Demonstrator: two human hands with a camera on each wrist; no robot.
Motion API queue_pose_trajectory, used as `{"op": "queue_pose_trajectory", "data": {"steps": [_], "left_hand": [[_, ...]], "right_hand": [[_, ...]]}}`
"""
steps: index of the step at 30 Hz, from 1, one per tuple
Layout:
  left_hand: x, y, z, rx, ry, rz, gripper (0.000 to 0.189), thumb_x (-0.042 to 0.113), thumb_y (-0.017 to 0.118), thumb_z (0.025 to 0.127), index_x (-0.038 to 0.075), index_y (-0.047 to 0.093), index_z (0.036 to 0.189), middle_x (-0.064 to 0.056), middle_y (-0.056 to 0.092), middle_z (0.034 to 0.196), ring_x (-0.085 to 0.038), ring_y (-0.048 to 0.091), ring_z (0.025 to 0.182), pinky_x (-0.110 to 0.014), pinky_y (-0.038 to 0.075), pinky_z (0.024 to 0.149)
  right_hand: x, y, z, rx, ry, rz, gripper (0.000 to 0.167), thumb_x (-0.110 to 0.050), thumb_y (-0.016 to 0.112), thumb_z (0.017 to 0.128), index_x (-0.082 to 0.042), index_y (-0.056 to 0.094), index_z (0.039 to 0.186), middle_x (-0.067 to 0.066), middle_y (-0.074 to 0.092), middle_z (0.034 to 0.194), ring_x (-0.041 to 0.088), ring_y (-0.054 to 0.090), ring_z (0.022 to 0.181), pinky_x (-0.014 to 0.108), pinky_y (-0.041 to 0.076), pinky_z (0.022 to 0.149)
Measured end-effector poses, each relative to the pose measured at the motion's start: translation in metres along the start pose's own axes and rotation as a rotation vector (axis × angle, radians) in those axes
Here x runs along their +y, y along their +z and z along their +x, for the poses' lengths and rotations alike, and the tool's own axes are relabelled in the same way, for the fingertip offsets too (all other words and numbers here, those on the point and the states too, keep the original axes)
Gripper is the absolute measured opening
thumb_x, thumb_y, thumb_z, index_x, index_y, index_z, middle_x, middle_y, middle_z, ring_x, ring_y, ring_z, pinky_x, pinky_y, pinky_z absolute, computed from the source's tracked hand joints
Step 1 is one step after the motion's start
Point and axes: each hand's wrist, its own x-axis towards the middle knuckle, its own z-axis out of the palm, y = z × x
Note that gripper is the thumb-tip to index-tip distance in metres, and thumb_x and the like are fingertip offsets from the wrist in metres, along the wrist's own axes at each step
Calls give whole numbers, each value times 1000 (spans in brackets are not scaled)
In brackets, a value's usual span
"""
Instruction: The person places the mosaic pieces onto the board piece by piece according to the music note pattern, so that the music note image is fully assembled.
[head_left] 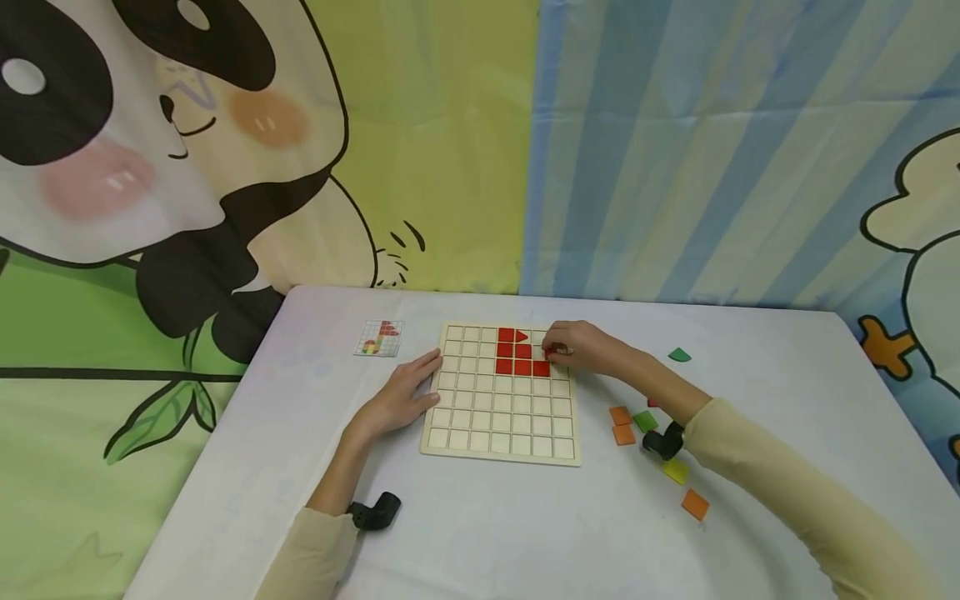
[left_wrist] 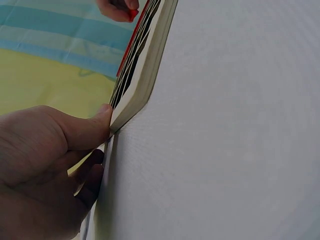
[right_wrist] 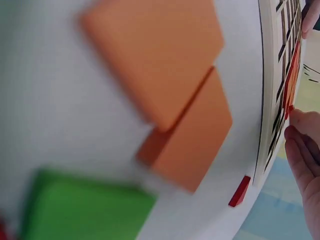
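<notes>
A pale wooden grid board (head_left: 501,421) lies on the table. Several red square tiles (head_left: 522,367) and a red triangle tile (head_left: 522,337) sit in its upper cells. My left hand (head_left: 399,398) rests against the board's left edge, fingers extended; in the left wrist view the thumb (left_wrist: 90,131) touches the board's rim. Over the upper right of the board, my right hand (head_left: 588,346) pinches a small red tile (left_wrist: 133,15), mostly covered by the fingertips, so its shape cannot be told.
Left of the board lies a pattern card (head_left: 379,338). To the right are orange tiles (head_left: 621,425), a green tile (head_left: 645,421), a yellow tile (head_left: 676,471) and a green curved piece (head_left: 679,355). One loose red tile (right_wrist: 240,191) lies beside the board. Curtains stand behind the table.
</notes>
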Motion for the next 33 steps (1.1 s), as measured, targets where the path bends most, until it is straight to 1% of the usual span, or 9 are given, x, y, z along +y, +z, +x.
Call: {"op": "queue_pose_trajectory", "data": {"steps": [3, 6, 16, 20, 22, 25, 28, 30, 33], "left_hand": [[-2, 0, 0, -2, 5, 6, 66, 7, 62, 101, -1, 33, 160, -14, 23, 172, -42, 24, 154, -60, 26, 123], [-2, 1, 1, -9, 11, 12, 66, 8, 62, 101, -1, 33, 160, -14, 23, 172, -42, 24, 154, -60, 26, 123], [0, -1, 0, 1, 19, 27, 66, 7, 62, 101, -3, 32, 159, -16, 23, 172, -43, 25, 153, -61, 27, 123], [0, 0, 1, -3, 15, 17, 66, 7, 62, 101, -2, 32, 160, -15, 23, 172, -43, 24, 154, -61, 26, 123], [0, 0, 2, -8, 12, 13, 66, 8, 62, 101, -1, 32, 160, -14, 22, 172, -42, 23, 155, -60, 25, 123], [0, 0, 3, -9, 13, 23, 67, 8, 62, 101, -2, 32, 160, -15, 22, 172, -42, 24, 154, -60, 26, 123], [0, 0, 4, -4, 17, 37, 66, 7, 62, 101, -3, 32, 159, -16, 23, 172, -43, 25, 154, -60, 26, 123], [0, -1, 3, -3, 12, 35, 66, 7, 62, 101, -2, 32, 160, -16, 23, 172, -43, 24, 154, -60, 26, 123], [1, 0, 2, -3, 9, 30, 66, 7, 62, 101, -3, 32, 159, -17, 23, 171, -44, 24, 154, -61, 26, 123]], "right_hand": [[3, 4, 10, -18, 22, 27, 6, 4, 72, 92, 2, 73, 98, 14, 73, 97, 25, 69, 85, 34, 59, 74], [6, 6, 13, -33, 35, 48, 6, 5, 71, 92, 2, 73, 98, 15, 74, 98, 27, 70, 87, 35, 59, 75], [5, 9, 16, -14, -20, 8, 4, 4, 73, 91, 1, 76, 92, 13, 72, 94, 27, 71, 87, 38, 60, 77], [0, 5, 12, 2, 3, -28, 5, 0, 75, 91, 0, 78, 95, 13, 70, 98, 27, 69, 90, 37, 60, 78], [-4, 1, 6, 13, 45, -41, 9, -4, 76, 92, 0, 78, 99, 13, 69, 102, 27, 69, 93, 39, 59, 81], [-8, -7, -6, 14, 160, -35, 22, -9, 76, 93, 0, 76, 113, 14, 69, 111, 29, 67, 98, 42, 59, 84], [-6, -12, -22, -6, 279, -23, 34, -10, 75, 94, 0, 71, 126, 16, 68, 120, 30, 66, 99, 44, 59, 85], [-3, -14, -32, -20, 339, -26, 38, -11, 76, 94, 0, 69, 129, 17, 67, 123, 30, 65, 100, 44, 59, 87], [2, -15, -48, -25, 395, -29, 40, -11, 77, 93, 2, 68, 130, 18, 67, 122, 31, 65, 103, 47, 58, 91]]}}
